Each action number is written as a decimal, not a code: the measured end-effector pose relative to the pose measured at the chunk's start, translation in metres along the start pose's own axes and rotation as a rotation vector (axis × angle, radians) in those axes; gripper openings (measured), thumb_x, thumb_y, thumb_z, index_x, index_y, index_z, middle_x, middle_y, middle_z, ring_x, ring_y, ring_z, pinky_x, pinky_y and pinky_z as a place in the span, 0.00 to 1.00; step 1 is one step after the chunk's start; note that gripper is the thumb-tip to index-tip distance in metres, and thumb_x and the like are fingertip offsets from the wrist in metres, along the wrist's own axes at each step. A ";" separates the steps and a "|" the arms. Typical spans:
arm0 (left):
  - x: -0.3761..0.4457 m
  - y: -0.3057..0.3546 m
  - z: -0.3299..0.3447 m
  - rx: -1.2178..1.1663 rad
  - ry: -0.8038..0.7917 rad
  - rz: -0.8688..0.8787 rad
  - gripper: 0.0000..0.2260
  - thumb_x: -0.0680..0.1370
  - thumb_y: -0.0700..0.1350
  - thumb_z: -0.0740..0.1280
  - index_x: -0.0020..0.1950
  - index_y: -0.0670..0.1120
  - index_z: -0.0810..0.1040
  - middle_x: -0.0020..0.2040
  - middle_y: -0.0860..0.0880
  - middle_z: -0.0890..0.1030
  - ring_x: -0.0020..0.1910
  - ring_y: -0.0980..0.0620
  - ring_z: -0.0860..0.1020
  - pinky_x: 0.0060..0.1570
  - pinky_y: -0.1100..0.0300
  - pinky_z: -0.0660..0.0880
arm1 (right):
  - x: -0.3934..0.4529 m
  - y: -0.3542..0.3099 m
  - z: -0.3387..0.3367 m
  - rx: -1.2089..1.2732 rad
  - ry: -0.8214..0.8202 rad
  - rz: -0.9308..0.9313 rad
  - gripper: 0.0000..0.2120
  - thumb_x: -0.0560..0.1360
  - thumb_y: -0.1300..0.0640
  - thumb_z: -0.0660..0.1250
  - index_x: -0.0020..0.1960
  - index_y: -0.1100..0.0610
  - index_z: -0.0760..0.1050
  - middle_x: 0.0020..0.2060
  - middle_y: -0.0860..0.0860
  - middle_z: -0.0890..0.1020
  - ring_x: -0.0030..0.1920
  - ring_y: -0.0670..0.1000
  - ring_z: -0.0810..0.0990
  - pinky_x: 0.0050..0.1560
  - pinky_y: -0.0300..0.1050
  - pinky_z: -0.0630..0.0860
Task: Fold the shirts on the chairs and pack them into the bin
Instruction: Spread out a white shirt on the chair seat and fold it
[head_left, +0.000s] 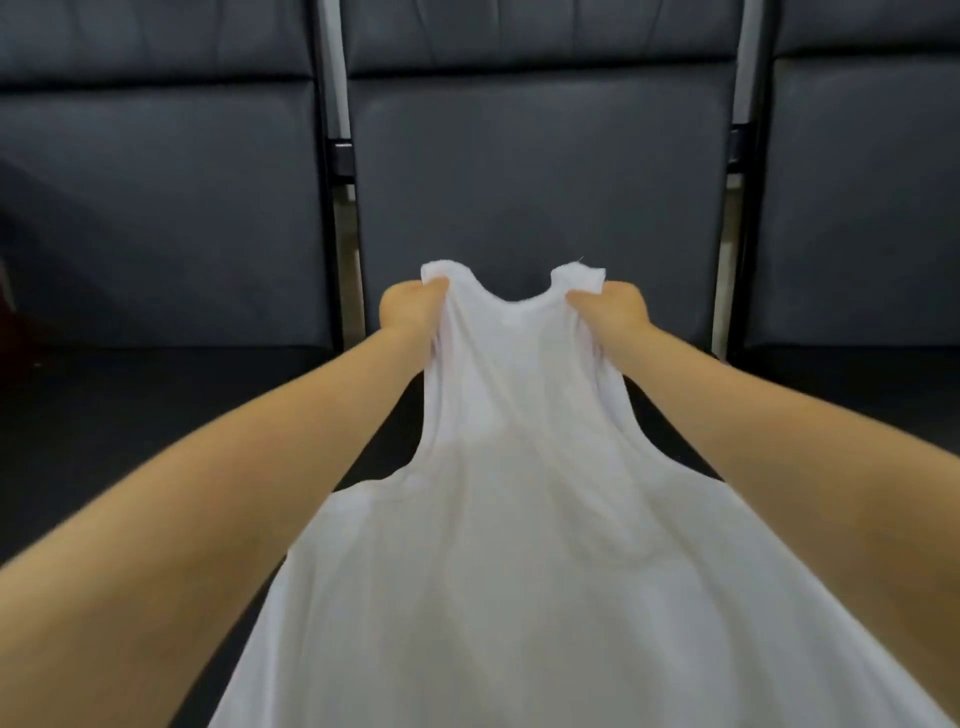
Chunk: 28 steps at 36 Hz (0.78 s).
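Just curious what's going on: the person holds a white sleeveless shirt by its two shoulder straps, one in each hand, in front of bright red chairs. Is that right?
Nearly. The head view shows the chairs are dark grey, not red. The left hand and right hand do each grip a strap of the white sleeveless shirt.

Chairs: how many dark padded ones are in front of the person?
3, side by side: the left chair, the middle chair beyond the white shirt, and the right chair. More may lie outside the frame.
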<state>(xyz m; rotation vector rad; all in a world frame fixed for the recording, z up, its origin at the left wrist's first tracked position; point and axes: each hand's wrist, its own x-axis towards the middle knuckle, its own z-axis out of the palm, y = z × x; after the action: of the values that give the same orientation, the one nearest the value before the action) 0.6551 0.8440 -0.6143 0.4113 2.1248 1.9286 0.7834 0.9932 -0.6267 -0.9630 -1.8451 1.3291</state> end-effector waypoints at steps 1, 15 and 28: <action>-0.007 0.014 -0.006 -0.068 -0.027 -0.006 0.06 0.78 0.47 0.67 0.43 0.46 0.77 0.48 0.46 0.80 0.51 0.44 0.78 0.58 0.51 0.76 | -0.007 -0.013 -0.010 0.070 -0.009 0.004 0.05 0.76 0.56 0.66 0.47 0.59 0.76 0.45 0.55 0.81 0.46 0.56 0.81 0.51 0.53 0.78; -0.181 0.010 -0.129 0.720 -0.813 0.446 0.04 0.78 0.43 0.68 0.52 0.46 0.80 0.51 0.45 0.81 0.51 0.50 0.79 0.51 0.60 0.76 | -0.193 -0.003 -0.133 -0.448 -0.653 -0.182 0.04 0.77 0.56 0.68 0.50 0.51 0.81 0.46 0.45 0.84 0.48 0.44 0.83 0.47 0.39 0.80; -0.161 -0.034 -0.113 0.999 -0.489 0.070 0.22 0.78 0.56 0.66 0.67 0.46 0.69 0.48 0.50 0.82 0.38 0.52 0.80 0.42 0.58 0.79 | -0.176 0.025 -0.115 -0.576 -0.272 0.088 0.29 0.78 0.49 0.67 0.75 0.55 0.61 0.41 0.52 0.80 0.32 0.47 0.75 0.28 0.37 0.69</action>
<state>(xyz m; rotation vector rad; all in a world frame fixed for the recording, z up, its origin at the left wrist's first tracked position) 0.7631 0.6777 -0.6390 0.9996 2.5331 0.5274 0.9742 0.9030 -0.6363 -1.2033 -2.4974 1.0270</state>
